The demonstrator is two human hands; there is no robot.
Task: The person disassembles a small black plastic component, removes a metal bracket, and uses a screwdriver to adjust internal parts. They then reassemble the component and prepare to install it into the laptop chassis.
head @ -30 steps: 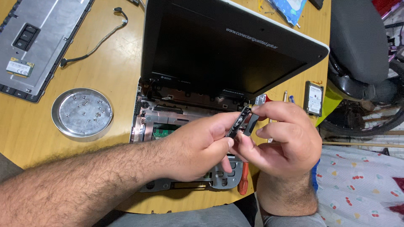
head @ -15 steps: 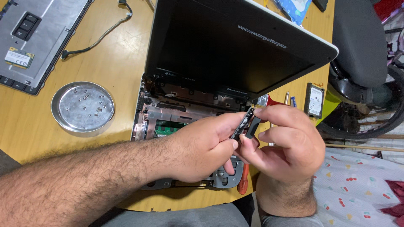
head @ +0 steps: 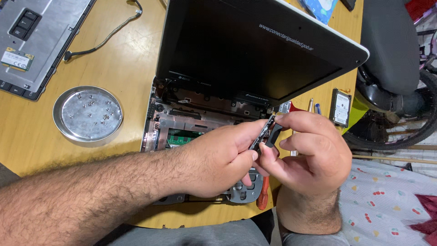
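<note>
Two hands: both were pinched on one small dark bracket-like part (head: 266, 133), held up over the opened laptop.
Left hand (head: 218, 159): thumb and fingers closed on the part's lower end.
Right hand (head: 307, 150): fingertips clamped on the upper end, by the black tab.
Where the part was: in the air between both hands, just in front of the laptop's hinge area, touching nothing else as far as one could see.
How it'd handle: looked thin, light and stiff, probably metal with a plastic bit; likely easy to bend or drop, so gripping by the edges at each end seemed the safe way.
Laptop (head: 191, 123): one, keyboard deck off, green board showing, dark screen (head: 255, 50) tilted up.
Screwdriver (head: 263, 196): one red handle poked out under the hands.
Round metal dish (head: 87, 114): one, with a dozen or so tiny screws, hard to count exactly.
Keyboard panel (head: 41, 36): one, grey, at far left, with a loose black cable (head: 104, 38) beside it.
Hard drive (head: 340, 107): one, at right on the wooden table (head: 123, 68).
</note>
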